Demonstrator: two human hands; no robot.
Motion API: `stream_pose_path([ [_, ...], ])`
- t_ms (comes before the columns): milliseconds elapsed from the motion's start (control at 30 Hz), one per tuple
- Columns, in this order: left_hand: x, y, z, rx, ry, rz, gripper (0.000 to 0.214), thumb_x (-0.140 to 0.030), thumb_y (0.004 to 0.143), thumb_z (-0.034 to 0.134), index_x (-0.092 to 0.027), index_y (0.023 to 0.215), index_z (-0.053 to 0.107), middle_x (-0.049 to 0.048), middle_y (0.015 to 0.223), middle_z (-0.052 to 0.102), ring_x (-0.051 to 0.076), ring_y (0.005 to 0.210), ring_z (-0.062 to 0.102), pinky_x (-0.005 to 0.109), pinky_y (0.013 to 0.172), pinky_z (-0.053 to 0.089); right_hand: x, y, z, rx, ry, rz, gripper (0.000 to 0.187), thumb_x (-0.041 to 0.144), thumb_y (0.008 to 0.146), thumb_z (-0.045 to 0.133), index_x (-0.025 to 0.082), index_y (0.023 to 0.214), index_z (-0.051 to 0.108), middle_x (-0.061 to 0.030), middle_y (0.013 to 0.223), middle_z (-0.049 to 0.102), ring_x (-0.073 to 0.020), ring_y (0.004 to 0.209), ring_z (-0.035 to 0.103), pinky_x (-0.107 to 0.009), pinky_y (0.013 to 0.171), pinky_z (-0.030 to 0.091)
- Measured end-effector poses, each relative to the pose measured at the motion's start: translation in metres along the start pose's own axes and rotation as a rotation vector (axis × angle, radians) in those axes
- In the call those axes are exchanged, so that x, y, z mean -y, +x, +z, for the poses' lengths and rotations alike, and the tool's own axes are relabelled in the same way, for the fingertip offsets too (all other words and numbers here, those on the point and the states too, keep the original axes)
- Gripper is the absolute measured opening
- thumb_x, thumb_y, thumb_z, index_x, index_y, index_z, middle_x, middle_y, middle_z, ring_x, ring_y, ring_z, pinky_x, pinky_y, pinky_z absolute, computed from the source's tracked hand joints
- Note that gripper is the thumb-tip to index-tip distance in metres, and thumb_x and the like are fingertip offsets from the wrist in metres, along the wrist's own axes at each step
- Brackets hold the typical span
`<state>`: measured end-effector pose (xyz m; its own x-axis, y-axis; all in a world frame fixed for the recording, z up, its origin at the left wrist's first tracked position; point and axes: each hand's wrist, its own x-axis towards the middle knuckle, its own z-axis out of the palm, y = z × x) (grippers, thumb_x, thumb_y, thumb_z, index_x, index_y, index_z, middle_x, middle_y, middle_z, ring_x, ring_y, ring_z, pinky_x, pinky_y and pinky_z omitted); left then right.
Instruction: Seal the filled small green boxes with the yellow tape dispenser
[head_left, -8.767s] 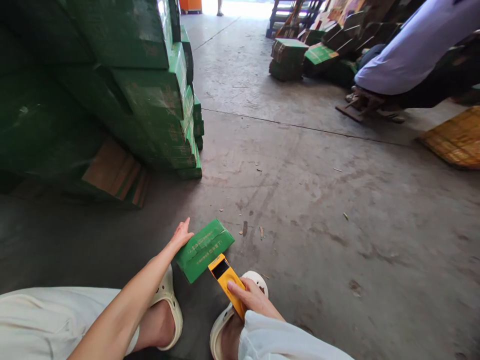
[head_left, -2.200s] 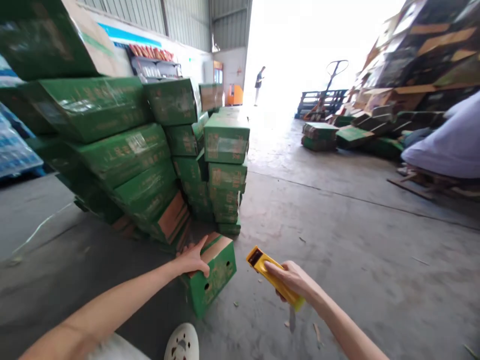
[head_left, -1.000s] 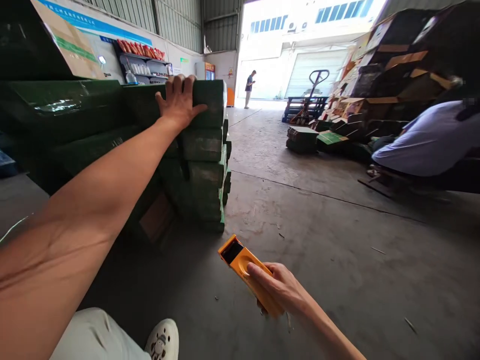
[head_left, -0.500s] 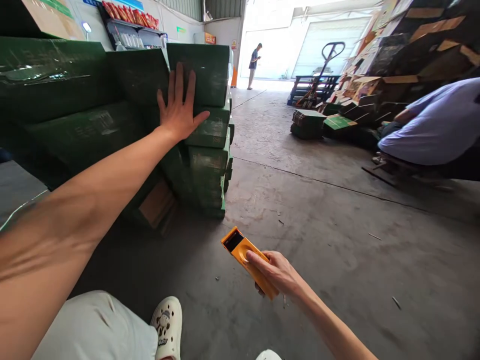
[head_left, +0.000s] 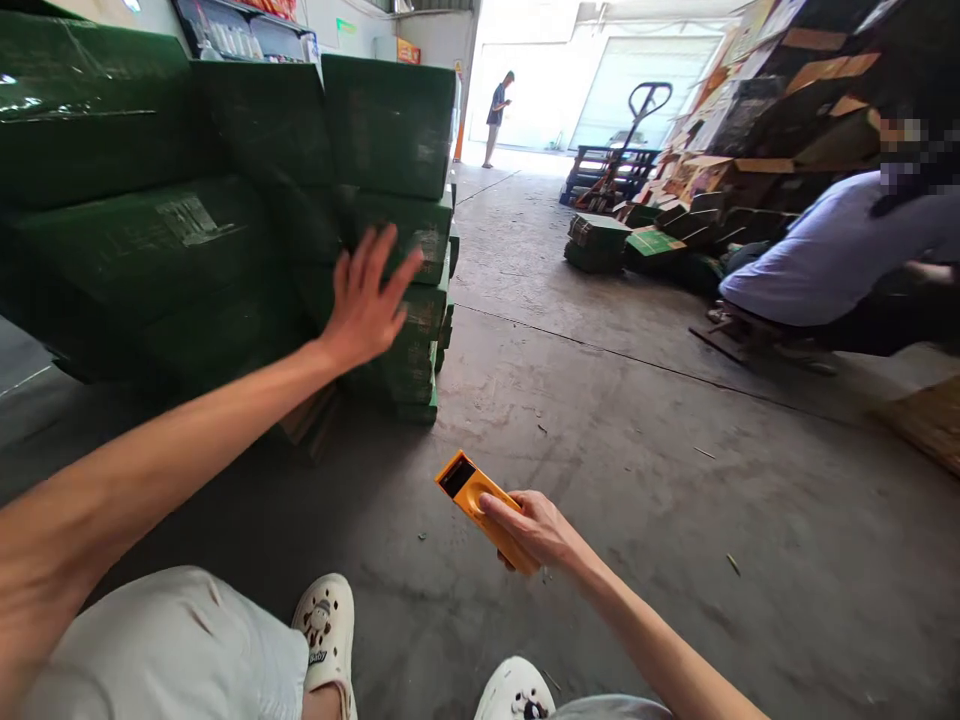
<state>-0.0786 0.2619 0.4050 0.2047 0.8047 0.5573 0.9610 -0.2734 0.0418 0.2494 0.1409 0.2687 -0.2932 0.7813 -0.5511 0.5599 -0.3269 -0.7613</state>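
My left hand [head_left: 367, 300] is raised in front of a stack of dark green cardboard boxes [head_left: 390, 125], its fingers spread and slightly blurred. It holds nothing; whether it touches the box behind it I cannot tell. Clear tape shines on several boxes. Low over the floor, my right hand [head_left: 536, 530] is wrapped round an orange handheld device [head_left: 487, 515], thumb on a round dip in its upper face. A black panel sits at the device's far end, which points up and left toward the stack. What the device is I cannot make out.
Grey concrete floor [head_left: 600, 450] lies right of the stack. A person in a pale lavender shirt [head_left: 810, 255] sits low at right, near heaped cardboard [head_left: 795, 150]. Farther back are a pallet jack [head_left: 637, 130], a green box bundle [head_left: 596, 240] and a standing person [head_left: 495, 115]. My white clogs [head_left: 326, 630] are below.
My left hand has come down from the upper box to the lower right part of the stack. The right hand keeps its hold on the orange device. The view has shifted somewhat right.
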Motion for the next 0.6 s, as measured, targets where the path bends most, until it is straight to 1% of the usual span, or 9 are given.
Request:
stream_pose_path([
  [67, -0.011, -0.051, 0.026, 0.292, -0.05, 0.152, 0.077, -0.031, 0.089, 0.066, -0.035, 0.161, 0.039, 0.0067, 0.175, 0.021, 0.036, 0.163, 0.003, 0.065, 0.127, 0.004, -0.002, -0.001, 0.001, -0.01, -0.035, 0.03, 0.055, 0.073, 0.088, 0.062, 0.018, 0.083, 0.062, -0.0055, 0.068, 0.073, -0.0193, 0.058, 0.072, -0.021, 0.047, 0.048],
  [133, -0.022, -0.105, 0.053, 0.683, -0.116, 0.292, 0.069, -0.027, 0.083, 0.072, -0.036, 0.149, 0.055, 0.0076, 0.167, 0.041, 0.035, 0.161, 0.017, 0.066, 0.127, 0.005, -0.005, -0.002, 0.003, -0.017, -0.078, 0.057, 0.055, 0.072, 0.09, 0.061, 0.018, 0.082, 0.063, -0.0056, 0.068, 0.073, -0.0186, 0.059, 0.072, -0.02, 0.048, 0.046],
  [167, -0.026, -0.13, 0.065, 0.856, -0.167, 0.337, 0.066, -0.029, 0.08, 0.076, -0.036, 0.144, 0.06, 0.0072, 0.165, 0.044, 0.035, 0.16, 0.019, 0.066, 0.126, 0.007, -0.006, -0.003, 0.004, -0.017, -0.104, 0.072, 0.055, 0.071, 0.092, 0.06, 0.018, 0.082, 0.064, -0.0057, 0.069, 0.074, -0.0182, 0.06, 0.072, -0.019, 0.048, 0.046],
  [200, -0.03, -0.153, 0.076, 0.955, -0.218, 0.337, 0.064, -0.03, 0.079, 0.077, -0.037, 0.141, 0.063, 0.0065, 0.165, 0.044, 0.036, 0.16, 0.021, 0.067, 0.126, 0.008, -0.009, -0.003, 0.005, -0.019, -0.136, 0.086, 0.054, 0.071, 0.093, 0.058, 0.018, 0.081, 0.064, -0.0058, 0.069, 0.074, -0.0178, 0.059, 0.072, -0.019, 0.048, 0.045],
  [267, -0.037, -0.188, 0.092, 1.109, -0.295, 0.348, 0.063, -0.023, 0.075, 0.077, -0.039, 0.135, 0.066, 0.0075, 0.153, 0.059, 0.035, 0.153, 0.038, 0.065, 0.125, 0.016, -0.015, -0.004, 0.008, -0.027, -0.224, 0.11, 0.054, 0.068, 0.096, 0.056, 0.018, 0.079, 0.064, -0.0057, 0.068, 0.073, -0.0171, 0.058, 0.07, -0.019, 0.048, 0.043],
  [333, -0.044, -0.209, 0.102, 1.233, -0.351, 0.331, 0.058, -0.016, 0.069, 0.079, -0.038, 0.123, 0.073, 0.0074, 0.132, 0.073, 0.035, 0.137, 0.057, 0.063, 0.122, 0.026, -0.023, -0.007, 0.013, -0.047, -0.344, 0.12, 0.053, 0.066, 0.096, 0.058, 0.017, 0.076, 0.064, -0.0051, 0.067, 0.072, -0.0164, 0.059, 0.068, -0.019, 0.049, 0.041],
  [400, -0.052, -0.216, 0.11, 1.316, -0.387, 0.288, 0.053, -0.012, 0.063, 0.08, -0.037, 0.11, 0.078, 0.0068, 0.118, 0.078, 0.036, 0.123, 0.066, 0.061, 0.116, 0.036, -0.032, -0.011, 0.018, -0.063, -0.46, 0.122, 0.053, 0.065, 0.094, 0.063, 0.017, 0.072, 0.064, -0.0044, 0.065, 0.069, -0.0164, 0.06, 0.067, -0.02, 0.051, 0.039],
  [500, -0.067, -0.209, 0.119, 1.341, -0.408, 0.251, 0.054, -0.01, 0.058, 0.084, -0.038, 0.104, 0.079, 0.0057, 0.112, 0.08, 0.038, 0.118, 0.069, 0.06, 0.111, 0.043, -0.042, -0.022, 0.021, -0.081, -0.584, 0.148, 0.053, 0.063, 0.093, 0.065, 0.017, 0.067, 0.063, -0.0039, 0.062, 0.066, -0.0163, 0.059, 0.063, -0.022, 0.052, 0.036],
  [600, -0.083, -0.188, 0.125, 1.296, -0.412, 0.301, 0.058, -0.012, 0.056, 0.088, -0.039, 0.107, 0.079, 0.0053, 0.111, 0.08, 0.038, 0.116, 0.07, 0.059, 0.109, 0.046, -0.047, -0.036, 0.022, -0.132, -0.684, 0.176, 0.054, 0.06, 0.097, 0.06, 0.017, 0.063, 0.058, -0.0038, 0.063, 0.063, -0.0138, 0.056, 0.057, -0.022, 0.05, 0.029],
])
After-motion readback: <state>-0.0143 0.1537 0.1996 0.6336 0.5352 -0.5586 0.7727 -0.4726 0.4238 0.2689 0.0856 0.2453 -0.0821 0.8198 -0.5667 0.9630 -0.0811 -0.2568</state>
